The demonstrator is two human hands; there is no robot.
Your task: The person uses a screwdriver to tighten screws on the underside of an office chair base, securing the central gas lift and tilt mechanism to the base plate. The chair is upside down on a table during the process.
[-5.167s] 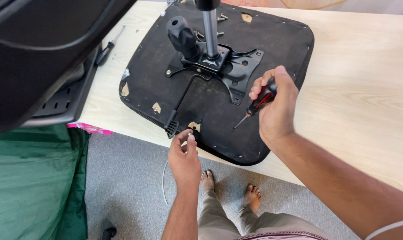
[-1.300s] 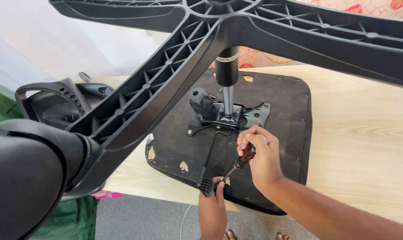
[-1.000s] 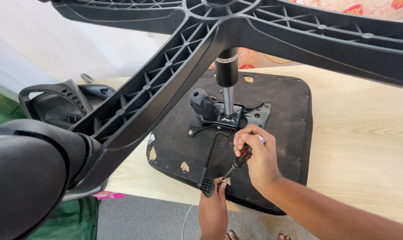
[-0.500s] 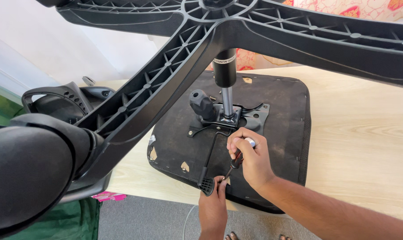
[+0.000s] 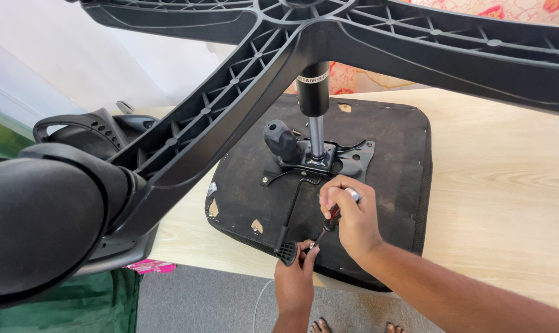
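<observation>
One view only — head camera, worn by the person, looking steeply down and forward over the bench (image 5: pixel 508 185). Close range: the chair base (image 5: pixel 366 37) and a caster (image 5: pixel 39 222) loom at the top and left, near the lens. Both forearms enter from the bottom edge — floor (image 5: pixel 205 302) below.

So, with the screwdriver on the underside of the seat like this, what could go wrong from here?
1. The left hand steadies the spot right beside the screwdriver tip; a slip could jab its fingers.
2. The upturned seat overhangs the table edge, so downward pressure from the right hand might tip or shift it.
3. The chair base looms overhead on the gas cylinder; the head could bump it.
</observation>
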